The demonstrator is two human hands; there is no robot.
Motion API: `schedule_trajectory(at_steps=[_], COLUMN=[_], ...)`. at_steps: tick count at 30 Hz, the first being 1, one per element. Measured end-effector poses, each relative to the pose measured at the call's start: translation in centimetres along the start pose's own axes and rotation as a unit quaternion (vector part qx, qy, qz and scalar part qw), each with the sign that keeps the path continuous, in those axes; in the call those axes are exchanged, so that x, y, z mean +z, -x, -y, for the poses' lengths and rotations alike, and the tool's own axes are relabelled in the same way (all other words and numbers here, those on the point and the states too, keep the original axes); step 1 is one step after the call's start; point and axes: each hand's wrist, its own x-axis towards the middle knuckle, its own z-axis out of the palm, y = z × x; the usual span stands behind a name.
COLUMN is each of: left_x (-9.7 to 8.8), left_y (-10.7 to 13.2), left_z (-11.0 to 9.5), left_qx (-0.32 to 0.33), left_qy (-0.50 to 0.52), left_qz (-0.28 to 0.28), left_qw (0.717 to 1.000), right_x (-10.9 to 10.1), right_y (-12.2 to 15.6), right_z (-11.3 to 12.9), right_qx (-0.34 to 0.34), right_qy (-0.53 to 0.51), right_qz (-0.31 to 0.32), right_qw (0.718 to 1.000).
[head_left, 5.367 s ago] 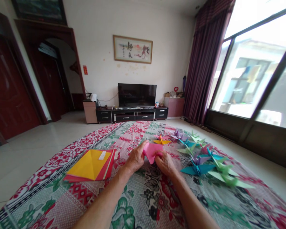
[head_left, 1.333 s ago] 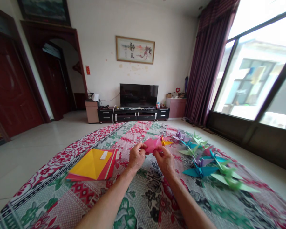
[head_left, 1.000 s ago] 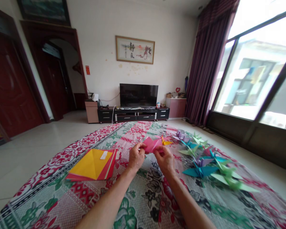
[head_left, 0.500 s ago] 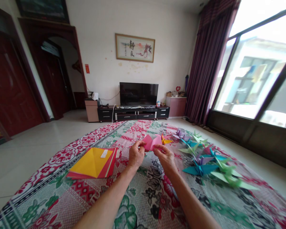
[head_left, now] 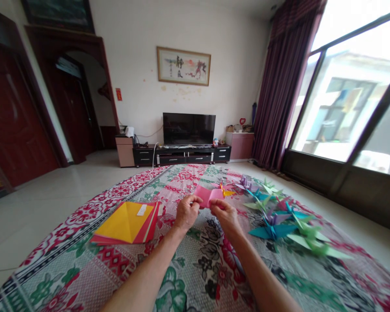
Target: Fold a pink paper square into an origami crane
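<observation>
A partly folded pink paper (head_left: 208,195) is held up a little above the floral cloth (head_left: 195,277). My left hand (head_left: 186,213) pinches its left edge and my right hand (head_left: 226,214) pinches its lower right part. Both hands have fingers closed on the paper. Just behind it stands a small yellow paper crane (head_left: 226,191). A stack of coloured paper sheets (head_left: 126,222), yellow on top, lies to the left of my left hand.
Several folded paper cranes (head_left: 281,219) in green, blue, purple and pink lie in a row to the right. Tiled floor (head_left: 42,203) surrounds the cloth. A television on a low cabinet (head_left: 188,130) stands at the far wall, with large windows (head_left: 351,99) on the right.
The pink paper was pressed low near the cloth 5.4 s ago and is now lifted. Over the last second my fingers shift along it and its shape changes slightly.
</observation>
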Motion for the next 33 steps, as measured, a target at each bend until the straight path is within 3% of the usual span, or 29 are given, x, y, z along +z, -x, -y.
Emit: schedule_trajectory(at_steps=[4, 11, 18, 24, 33], left_x=[0.2, 0.1, 0.2, 0.1, 0.1], left_y=[0.0, 0.0, -0.1, -0.1, 0.1], left_z=[0.2, 0.0, 0.0, -0.3, -0.6], left_qx=[-0.001, 0.082, 0.054, 0.058, 0.057], left_qy=[0.002, -0.086, -0.044, -0.095, -0.089], left_qz=[0.009, -0.034, -0.045, -0.075, -0.050], left_qw=[1.000, 0.992, 0.997, 0.991, 0.993], right_x=[-0.1, 0.1, 0.5, 0.7, 0.6], right_y=[0.1, 0.5, 0.6, 0.4, 0.4], right_z=[0.1, 0.6, 0.7, 0.0, -0.3], right_qx=[0.006, 0.020, 0.004, -0.003, -0.058], right_qy=[-0.008, -0.023, -0.023, -0.010, 0.054], right_qz=[0.005, 0.009, 0.006, 0.027, 0.038], right_qw=[1.000, 0.999, 1.000, 1.000, 0.996])
